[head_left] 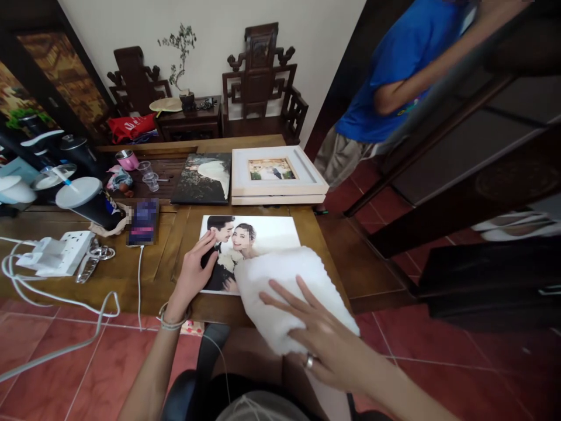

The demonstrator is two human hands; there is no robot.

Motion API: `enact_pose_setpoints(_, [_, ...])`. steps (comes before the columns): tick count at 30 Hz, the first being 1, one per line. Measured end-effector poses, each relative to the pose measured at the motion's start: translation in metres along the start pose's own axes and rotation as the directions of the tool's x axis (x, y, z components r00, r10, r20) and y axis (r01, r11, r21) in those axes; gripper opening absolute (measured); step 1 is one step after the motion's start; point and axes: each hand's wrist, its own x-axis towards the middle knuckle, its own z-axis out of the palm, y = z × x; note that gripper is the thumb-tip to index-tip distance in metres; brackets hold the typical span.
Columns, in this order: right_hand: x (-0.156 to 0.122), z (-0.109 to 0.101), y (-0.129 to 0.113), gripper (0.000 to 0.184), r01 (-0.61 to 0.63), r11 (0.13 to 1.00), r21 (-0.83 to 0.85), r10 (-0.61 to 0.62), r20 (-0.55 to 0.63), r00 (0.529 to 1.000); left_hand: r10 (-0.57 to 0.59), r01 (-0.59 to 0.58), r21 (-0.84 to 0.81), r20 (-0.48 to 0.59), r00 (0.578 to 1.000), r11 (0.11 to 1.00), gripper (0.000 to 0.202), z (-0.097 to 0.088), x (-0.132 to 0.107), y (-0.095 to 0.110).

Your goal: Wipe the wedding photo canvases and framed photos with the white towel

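Observation:
A large wedding photo print [258, 234] lies flat on the wooden table [162, 275] in front of me. My left hand [195, 272] rests on its left edge, fingers spread and flat, a bracelet at the wrist. My right hand [319, 333], wearing a ring, lies open with fingers stretched on a white cloth [284, 286] that covers the print's lower right part and hangs over the table's front edge.
Behind lie a dark photo canvas [205, 178] and a white framed photo [276, 172]. A phone [143, 222], power strip [65, 251] with cables, cups and dark tumblers crowd the left. A person in a blue shirt [394, 64] stands at the right. Carved chairs stand at the wall.

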Motion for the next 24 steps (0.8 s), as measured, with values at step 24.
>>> enact_pose_setpoints(24, [0.005,-0.003,0.016,0.022,-0.047,0.999,0.005,0.047,-0.008,0.999,0.020,-0.023,0.057,0.050,0.999,0.998,0.043,0.000,-0.002,-0.006])
